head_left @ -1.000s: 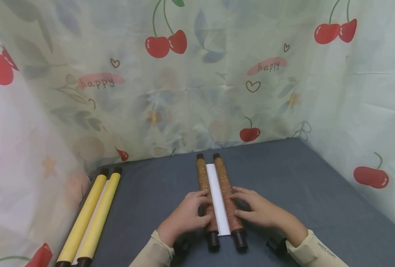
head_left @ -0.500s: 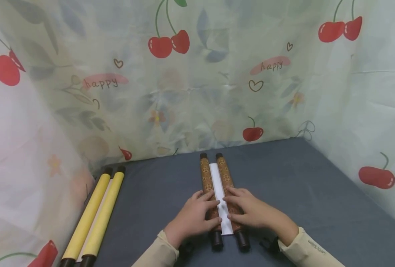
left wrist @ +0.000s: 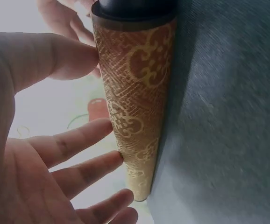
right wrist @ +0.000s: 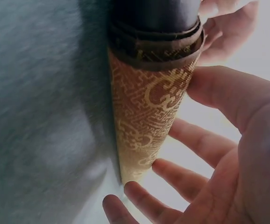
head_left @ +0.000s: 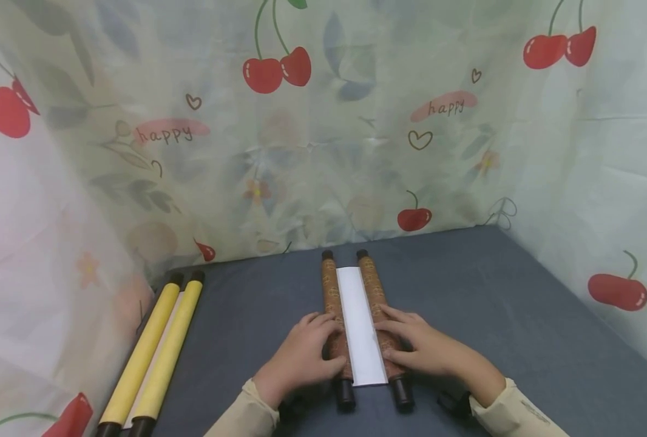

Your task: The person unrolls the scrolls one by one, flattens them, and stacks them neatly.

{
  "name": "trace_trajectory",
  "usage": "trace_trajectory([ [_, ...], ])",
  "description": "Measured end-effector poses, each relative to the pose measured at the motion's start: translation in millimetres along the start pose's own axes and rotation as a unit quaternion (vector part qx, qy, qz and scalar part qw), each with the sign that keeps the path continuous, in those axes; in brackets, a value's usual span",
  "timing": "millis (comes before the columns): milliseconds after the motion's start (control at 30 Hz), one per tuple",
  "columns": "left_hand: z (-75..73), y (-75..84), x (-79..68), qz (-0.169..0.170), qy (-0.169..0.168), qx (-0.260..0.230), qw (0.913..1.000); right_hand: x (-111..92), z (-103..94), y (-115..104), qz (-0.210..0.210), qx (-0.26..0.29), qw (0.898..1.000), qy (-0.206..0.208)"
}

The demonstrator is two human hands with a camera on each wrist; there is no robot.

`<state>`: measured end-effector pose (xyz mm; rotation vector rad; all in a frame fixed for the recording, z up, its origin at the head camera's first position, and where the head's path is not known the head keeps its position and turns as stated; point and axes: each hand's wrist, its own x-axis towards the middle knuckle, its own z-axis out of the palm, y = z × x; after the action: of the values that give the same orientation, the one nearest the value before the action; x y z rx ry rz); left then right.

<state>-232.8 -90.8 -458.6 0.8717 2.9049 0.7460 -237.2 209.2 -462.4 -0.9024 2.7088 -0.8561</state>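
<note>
A brown hanging scroll with gold patterning lies partly unrolled on the dark cloth. Its left roll (head_left: 330,288) and right roll (head_left: 371,282) have black end knobs, and a white paper strip (head_left: 360,328) shows between them. My left hand (head_left: 300,355) rests on the near part of the left roll. On the right roll, my right hand (head_left: 427,346) rests likewise. Both wrist views show straight, spread fingers (left wrist: 86,140) and a thumb touching the patterned roll (right wrist: 146,107), not wrapped round it. The undersides of the rolls are hidden.
A second scroll (head_left: 162,364), yellow with black knobs, lies at the table's left edge. Dark grey cloth (head_left: 482,291) covers the table. Cherry-printed curtains (head_left: 312,152) close off the back and both sides.
The two brown rolls have moved apart, and the white strip between them is wider. Half a second ago my fingertips reached over the paper; now they lie on the rolls. The yellow scroll stays put.
</note>
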Motion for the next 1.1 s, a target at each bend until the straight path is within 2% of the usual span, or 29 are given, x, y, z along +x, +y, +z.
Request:
trace_trajectory([
  [267,-7.3,-6.1,-9.7,-0.019,0.015,-0.027,0.9994,-10.9,-7.0,6.1,-0.003,0.018,1.000,0.005],
  [500,-4.8,-15.8,-11.4,-0.049,0.007,0.015,0.9987,-13.9,-9.1,3.7,0.022,0.023,0.999,0.003],
  [633,-4.9,-18.6,-11.6,-0.059,0.005,0.010,0.9982,-12.5,-5.6,0.6,0.036,0.010,0.999,0.013],
  [733,-5.5,-18.4,-10.8,-0.047,0.008,-0.006,0.9988,-10.6,-3.5,-0.7,0.038,-0.004,0.999,0.026],
  [967,-4.1,-15.4,-8.2,0.024,-0.005,-0.072,0.9971,-6.1,-3.1,-2.2,0.031,-0.019,0.999,0.036],
  [1100,-2.0,-14.2,-8.3,0.030,-0.019,-0.090,0.9953,-5.1,-4.1,-3.4,0.002,-0.012,0.999,0.033],
])
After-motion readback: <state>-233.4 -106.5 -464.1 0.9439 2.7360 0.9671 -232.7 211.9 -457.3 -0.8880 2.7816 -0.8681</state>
